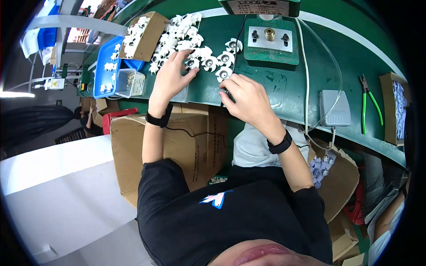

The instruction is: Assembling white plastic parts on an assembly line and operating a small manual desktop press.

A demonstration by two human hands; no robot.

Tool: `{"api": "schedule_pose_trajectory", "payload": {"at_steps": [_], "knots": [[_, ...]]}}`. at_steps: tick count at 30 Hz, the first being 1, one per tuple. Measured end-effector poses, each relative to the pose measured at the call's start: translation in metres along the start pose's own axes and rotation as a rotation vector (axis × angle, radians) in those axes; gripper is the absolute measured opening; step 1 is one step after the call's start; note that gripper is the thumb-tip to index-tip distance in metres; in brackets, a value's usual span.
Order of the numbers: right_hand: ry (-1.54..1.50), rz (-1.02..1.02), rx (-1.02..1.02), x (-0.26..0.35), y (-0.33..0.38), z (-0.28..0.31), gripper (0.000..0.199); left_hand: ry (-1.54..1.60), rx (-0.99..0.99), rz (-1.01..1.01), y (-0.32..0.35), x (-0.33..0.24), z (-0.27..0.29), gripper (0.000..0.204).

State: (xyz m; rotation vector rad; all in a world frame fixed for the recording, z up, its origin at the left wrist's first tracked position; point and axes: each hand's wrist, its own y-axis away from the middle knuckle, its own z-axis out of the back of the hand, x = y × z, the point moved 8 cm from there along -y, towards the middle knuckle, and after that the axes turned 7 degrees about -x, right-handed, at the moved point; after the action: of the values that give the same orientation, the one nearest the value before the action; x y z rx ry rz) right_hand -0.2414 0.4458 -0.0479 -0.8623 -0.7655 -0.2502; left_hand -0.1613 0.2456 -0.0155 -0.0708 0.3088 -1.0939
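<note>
My left hand reaches over the near edge of a heap of white plastic parts. Its thumb and fingers are spread around one round-centred white part, without visibly gripping it. Farther right, my right hand is bent at the table's near edge, with a gap between thumb and index finger. Its fingertips are beside another white part, and no held thing shows. Between the hands lie several loose parts of this kind, with dark round middles facing up.
A tipped cardboard box of white parts stands by a blue tray and a clear bin. A green press fixture, a grey pedal, green-handled pliers and another box are rightward. Cables cross the green table.
</note>
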Motion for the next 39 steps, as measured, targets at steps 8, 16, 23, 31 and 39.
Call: {"api": "schedule_pose_trajectory", "payload": {"at_steps": [8,16,23,31,39], "knots": [[0.006,0.023,0.010,0.001,0.000,-0.002,0.012,0.033,0.089,0.075,0.003,0.007,0.007,0.061],[0.014,0.026,0.015,-0.002,0.001,-0.002,0.012,0.011,-0.010,-0.091,-0.015,-0.033,0.037,0.051],[0.017,0.043,-0.003,0.000,-0.002,-0.001,0.012,0.263,-0.112,-0.367,-0.064,-0.112,0.021,0.053],[-0.385,-0.351,-0.149,-0.014,0.002,0.017,0.020,0.781,0.093,-0.127,-0.085,-0.117,-0.028,0.052],[-1.138,-0.564,-0.568,-0.046,-0.003,0.046,0.041,0.553,-0.063,-0.406,-0.035,-0.162,-0.010,0.053]]}}
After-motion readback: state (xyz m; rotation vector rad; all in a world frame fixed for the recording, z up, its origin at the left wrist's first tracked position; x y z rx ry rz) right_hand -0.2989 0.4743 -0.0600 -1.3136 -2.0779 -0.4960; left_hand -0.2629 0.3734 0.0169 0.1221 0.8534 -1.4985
